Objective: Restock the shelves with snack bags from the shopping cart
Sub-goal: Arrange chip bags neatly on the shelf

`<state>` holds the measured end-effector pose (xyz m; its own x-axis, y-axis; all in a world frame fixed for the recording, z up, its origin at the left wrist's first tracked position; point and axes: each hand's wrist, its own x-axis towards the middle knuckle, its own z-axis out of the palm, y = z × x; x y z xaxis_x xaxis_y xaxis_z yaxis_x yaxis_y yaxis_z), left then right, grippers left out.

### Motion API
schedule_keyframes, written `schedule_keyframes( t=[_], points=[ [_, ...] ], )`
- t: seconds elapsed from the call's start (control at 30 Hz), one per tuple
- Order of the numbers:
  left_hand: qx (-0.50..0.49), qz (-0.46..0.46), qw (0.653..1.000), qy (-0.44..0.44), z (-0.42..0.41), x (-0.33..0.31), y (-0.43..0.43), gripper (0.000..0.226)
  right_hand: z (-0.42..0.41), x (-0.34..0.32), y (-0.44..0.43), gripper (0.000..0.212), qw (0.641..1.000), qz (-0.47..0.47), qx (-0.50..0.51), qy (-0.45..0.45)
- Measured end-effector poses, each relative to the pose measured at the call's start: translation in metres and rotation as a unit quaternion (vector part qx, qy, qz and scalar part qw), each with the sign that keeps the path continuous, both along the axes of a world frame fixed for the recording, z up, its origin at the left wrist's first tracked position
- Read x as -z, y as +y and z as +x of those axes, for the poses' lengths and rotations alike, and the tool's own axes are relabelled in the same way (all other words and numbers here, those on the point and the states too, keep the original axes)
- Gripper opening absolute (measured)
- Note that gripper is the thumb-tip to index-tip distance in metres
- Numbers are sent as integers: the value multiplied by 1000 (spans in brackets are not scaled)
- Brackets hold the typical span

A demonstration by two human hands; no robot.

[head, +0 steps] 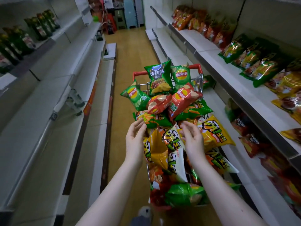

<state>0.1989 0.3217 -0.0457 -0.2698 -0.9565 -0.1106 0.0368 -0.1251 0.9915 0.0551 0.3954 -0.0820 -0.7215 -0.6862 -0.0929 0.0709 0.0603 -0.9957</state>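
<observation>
Two slack, empty hands (136,136) (193,137) hover over the cart (195,66) between white shelves (195,41).

The shopping cart (195,66) is nearly buried: the snack bags (158,77) hide its basket, and only the red rim and some wire show. The left hand (136,137) is right at the green bag (156,121), touching or not, I can't call it. Both forearms (114,193) run off the bottom edge, and so does a shoe (145,212). The dark bags (42,25) on the left are smeared, labels unreadable. Print on the shelved bags (254,62) on the right blurs out. The stacked goods (123,15) at the aisle's end are just haze.
</observation>
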Motion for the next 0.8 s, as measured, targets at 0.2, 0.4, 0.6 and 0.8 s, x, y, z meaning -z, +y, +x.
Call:
schedule_keyframes(
  t=[0.2, 0.4, 0.6, 0.8],
  points=[
    [66, 26, 997, 6, -26, 19, -80, 16, -8, 12, -56, 20, 997, 42, 63, 13],
    [101, 50, 993, -32, -43, 30, -144, 13, -14, 11, -136, 53, 991, 95, 79, -41],
    [155, 65, 984, -53, -55, 47, -183, 23, -23, 23, -202, 86, 974, 141, 150, -93],
    [202, 82, 974, -56, -67, 50, -195, 41, -30, 30, -211, 72, 975, 131, 162, -78]
  ],
)
